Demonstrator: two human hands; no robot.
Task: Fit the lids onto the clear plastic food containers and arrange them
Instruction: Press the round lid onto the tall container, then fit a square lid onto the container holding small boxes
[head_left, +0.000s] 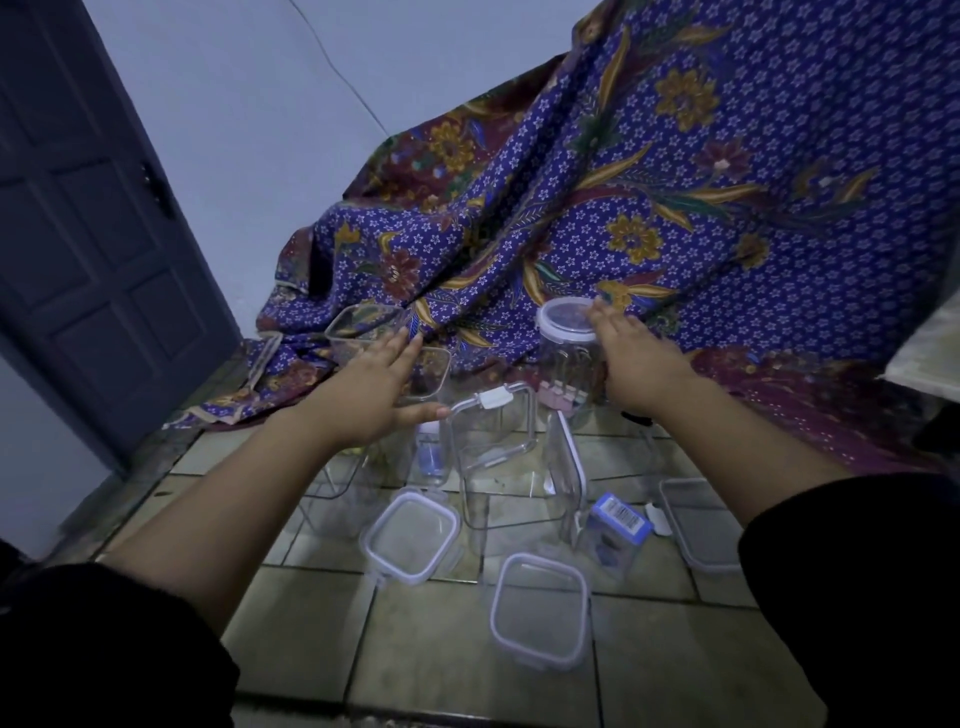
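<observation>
With our right hand (636, 358) wrapped around the lidded round jar (569, 353) and our left hand (376, 387) spread open, empty, we should set it down level.

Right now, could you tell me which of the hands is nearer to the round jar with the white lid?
Right. The right hand rests against the round jar, fingertips at its white lid. The left hand is well off to the jar's left, over the open square containers.
</observation>
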